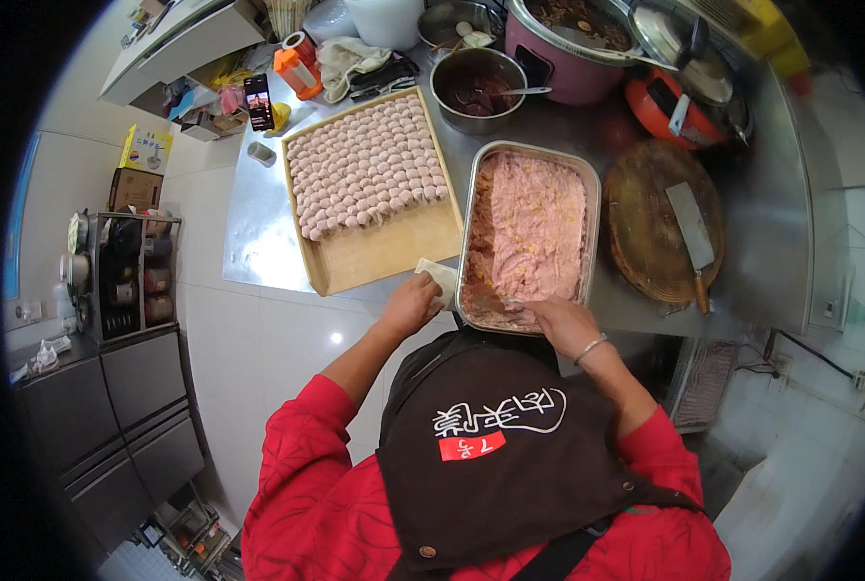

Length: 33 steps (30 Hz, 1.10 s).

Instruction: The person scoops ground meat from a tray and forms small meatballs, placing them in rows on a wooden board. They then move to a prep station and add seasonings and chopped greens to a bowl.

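My left hand (412, 303) holds a pale dough wrapper (440, 279), perhaps a small stack of them, by the near left edge of a metal tray (594, 181). Pink minced-meat filling (538, 210) with yellow bits fills most of that tray. The filling is scraped thin along the left side and near corner. Over the near end, my right hand (567, 324) grips a small utensil (514, 301); its tip is in the filling, and the fingers hide its shape. To the left, a shallow wooden tray (382, 261) carries tight rows of small wrapped dumplings (367, 160).
On the right, a cleaver (690, 225) lies on a round wooden chopping board (625, 240), its handle past the edge. Behind stand a steel pot (480, 120) with a spoon, a pink cooker (570, 72) and a red pan (665, 109). A phone (258, 102) leans at the back left.
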{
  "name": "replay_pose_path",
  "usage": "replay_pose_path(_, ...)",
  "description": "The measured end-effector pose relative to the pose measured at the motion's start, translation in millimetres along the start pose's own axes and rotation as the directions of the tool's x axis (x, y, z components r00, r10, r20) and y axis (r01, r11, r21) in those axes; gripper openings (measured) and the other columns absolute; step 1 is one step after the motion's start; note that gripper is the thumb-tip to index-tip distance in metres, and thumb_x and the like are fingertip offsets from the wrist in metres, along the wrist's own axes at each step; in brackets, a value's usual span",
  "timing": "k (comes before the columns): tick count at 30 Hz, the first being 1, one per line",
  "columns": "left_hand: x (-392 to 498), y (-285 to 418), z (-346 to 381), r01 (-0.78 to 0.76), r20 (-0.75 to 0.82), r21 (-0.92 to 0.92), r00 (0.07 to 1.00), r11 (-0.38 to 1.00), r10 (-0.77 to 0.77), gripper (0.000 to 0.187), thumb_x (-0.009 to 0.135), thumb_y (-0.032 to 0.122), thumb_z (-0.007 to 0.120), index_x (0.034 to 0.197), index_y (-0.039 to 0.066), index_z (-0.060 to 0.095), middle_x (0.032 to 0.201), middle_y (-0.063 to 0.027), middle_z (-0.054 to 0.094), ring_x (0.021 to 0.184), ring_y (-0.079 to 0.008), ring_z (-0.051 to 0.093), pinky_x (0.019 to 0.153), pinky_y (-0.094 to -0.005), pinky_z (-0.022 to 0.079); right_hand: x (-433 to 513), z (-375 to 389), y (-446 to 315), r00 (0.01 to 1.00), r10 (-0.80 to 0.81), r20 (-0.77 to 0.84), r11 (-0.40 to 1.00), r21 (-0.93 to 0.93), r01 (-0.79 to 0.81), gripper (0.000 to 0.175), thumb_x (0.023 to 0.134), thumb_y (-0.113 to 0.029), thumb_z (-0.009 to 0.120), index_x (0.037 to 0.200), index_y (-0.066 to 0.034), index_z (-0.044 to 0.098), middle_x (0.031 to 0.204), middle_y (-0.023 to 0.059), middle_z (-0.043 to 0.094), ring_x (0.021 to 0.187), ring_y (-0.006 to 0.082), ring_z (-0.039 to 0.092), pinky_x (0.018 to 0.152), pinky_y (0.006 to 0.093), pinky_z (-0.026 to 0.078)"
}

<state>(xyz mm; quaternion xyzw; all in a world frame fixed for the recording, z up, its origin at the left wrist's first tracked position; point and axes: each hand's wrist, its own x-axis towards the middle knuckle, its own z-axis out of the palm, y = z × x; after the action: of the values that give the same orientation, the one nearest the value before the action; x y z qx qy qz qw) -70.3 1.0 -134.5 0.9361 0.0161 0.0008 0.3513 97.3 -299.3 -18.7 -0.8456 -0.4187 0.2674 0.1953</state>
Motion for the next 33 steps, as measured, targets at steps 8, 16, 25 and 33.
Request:
replay_pose_path(8,8,-15,12,-0.101,0.059,0.14,0.994,0.985,0.093,0.009,0.086,0.013,0.062,0.086,0.005,0.059,0.092,-0.0145,0.057,0.089,-0.0355,0.06,0.079,-0.0453,0.052,23,20,5,0.969,0.074,0.238,0.985,-0.168,-0.034,0.025,0.097,-0.02,0.054,0.113,-0.0128,0.072,0.093,0.0174,0.072,0.091,0.0396,0.068,0.078,0.05,0.053)
replay_pose_path(16,15,-18,10,-0.033,0.073,0.042,0.997,0.999,0.03,0.013,0.081,0.011,0.066,0.087,0.003,0.059,0.091,-0.0176,0.056,0.091,-0.0375,0.058,0.08,-0.0451,0.05,42,29,39,0.894,0.051,0.445,0.714,0.61,-0.344,0.031,0.102,-0.014,0.051,0.125,-0.0027,0.07,0.07,0.0034,0.059,0.062,0.0132,0.056,0.057,0.0296,0.047)
replay_pose_path(25,28,-6,-42,-0.017,0.178,-0.91,0.887,-0.415,-0.426,0.035,0.09,0.024,0.057,0.117,0.001,0.065,0.123,-0.0124,0.066,0.114,-0.0295,0.063,0.107,-0.0417,0.047,-2,-24,21,0.84,0.035,0.541,0.075,0.837,-0.542,0.036,0.106,-0.016,0.053,0.139,-0.0049,0.061,0.067,-0.0063,0.04,0.053,0.0039,0.033,0.045,0.0207,0.026)
replay_pose_path(33,84,67,-43,-0.039,0.299,-0.889,0.703,-0.456,-0.645,0.062,0.107,0.049,0.034,0.14,0.001,0.052,0.136,-0.0158,0.062,0.126,-0.0336,0.059,0.112,-0.0482,0.043,3,-49,-25,0.966,0.126,0.227,0.223,0.942,-0.251,0.036,0.105,-0.016,0.054,0.138,-0.0034,0.06,0.069,-0.0051,0.046,0.057,0.0048,0.038,0.049,0.0199,0.032)
